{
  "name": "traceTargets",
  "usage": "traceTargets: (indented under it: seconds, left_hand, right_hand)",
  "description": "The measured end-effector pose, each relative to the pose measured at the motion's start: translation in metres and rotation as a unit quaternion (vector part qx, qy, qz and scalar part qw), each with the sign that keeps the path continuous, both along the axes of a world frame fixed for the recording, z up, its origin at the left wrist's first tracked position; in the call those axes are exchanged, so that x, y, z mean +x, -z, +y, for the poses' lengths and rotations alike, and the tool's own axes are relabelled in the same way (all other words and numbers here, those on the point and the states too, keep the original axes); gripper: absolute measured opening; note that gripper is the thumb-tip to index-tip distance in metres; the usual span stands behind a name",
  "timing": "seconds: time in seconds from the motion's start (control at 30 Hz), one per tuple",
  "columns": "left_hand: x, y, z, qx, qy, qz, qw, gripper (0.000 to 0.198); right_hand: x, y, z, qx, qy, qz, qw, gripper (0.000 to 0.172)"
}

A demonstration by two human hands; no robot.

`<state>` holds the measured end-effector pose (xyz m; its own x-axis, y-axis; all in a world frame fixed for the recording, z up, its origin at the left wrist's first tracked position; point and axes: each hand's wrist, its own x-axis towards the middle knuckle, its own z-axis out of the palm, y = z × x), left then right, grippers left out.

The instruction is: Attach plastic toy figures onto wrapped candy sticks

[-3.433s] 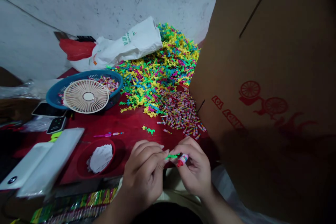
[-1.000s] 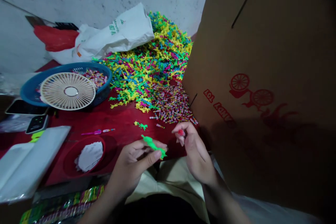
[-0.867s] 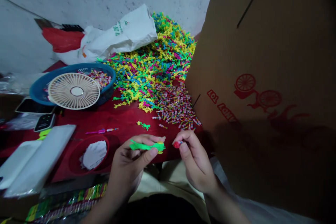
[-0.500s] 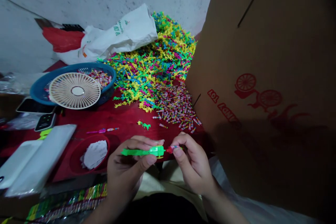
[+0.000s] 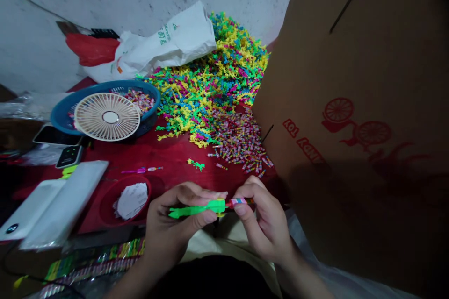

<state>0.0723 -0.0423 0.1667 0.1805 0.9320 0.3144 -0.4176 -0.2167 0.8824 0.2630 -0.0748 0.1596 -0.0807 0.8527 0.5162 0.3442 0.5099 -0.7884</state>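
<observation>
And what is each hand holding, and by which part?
Left hand: a green toy, by its wider end. Right hand: a printed tube, behind its red tip.

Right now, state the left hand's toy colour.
The toy is mostly bright green, clearest in the head view.

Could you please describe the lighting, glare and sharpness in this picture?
In the head view, the light is dim; a dark shadow covers the lower part of the cardboard box; small glints show on the plastic-wrapped packs at lower left; the green toy in the left hand is fairly clear, but print on the small tube in the right hand is too fine to read.
</observation>
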Motion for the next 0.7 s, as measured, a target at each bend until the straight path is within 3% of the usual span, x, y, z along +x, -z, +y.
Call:
traceTargets:
  seconds: [0.2, 0.27, 0.37, 0.43, 0.47, 0.57, 0.63, 0.7]
  left_hand:
    - [-0.002, 0.009, 0.001, -0.009, -0.004, 0.001, 1.0, 0.018]
    - [-0.005, 0.017, 0.011, -0.028, -0.042, 0.023, 0.998, 0.014]
    - [-0.019, 0.038, 0.047, -0.097, -0.18, 0.1, 0.974, 0.029]
    - [-0.036, 0.056, 0.079, -0.138, -0.289, 0.201, 0.926, 0.036]
    - [-0.047, 0.065, 0.095, -0.153, -0.332, 0.292, 0.884, 0.036]
    - [-0.08, 0.083, 0.13, -0.164, -0.364, 0.399, 0.826, 0.032]
    - [-0.098, 0.084, 0.141, -0.163, -0.366, 0.461, 0.792, 0.027]
    - [-0.111, 0.079, 0.145, -0.161, -0.371, 0.534, 0.743, 0.024]
  right_hand:
    - [-0.004, -0.002, 0.001, -0.008, 0.024, -0.013, 1.0, 0.005]
    - [0.001, 0.008, 0.009, -0.038, 0.034, 0.002, 0.999, 0.01]
    - [0.015, 0.049, 0.036, -0.073, 0.087, 0.039, 0.993, 0.022]
    - [0.022, 0.091, 0.058, -0.089, 0.133, 0.02, 0.987, 0.025]
    - [0.023, 0.114, 0.069, -0.095, 0.156, -0.006, 0.983, 0.028]
    - [0.019, 0.17, 0.088, -0.082, 0.177, -0.056, 0.979, 0.034]
    - [0.013, 0.191, 0.09, -0.071, 0.177, -0.07, 0.979, 0.033]
    - [0.009, 0.2, 0.089, -0.058, 0.185, -0.102, 0.976, 0.031]
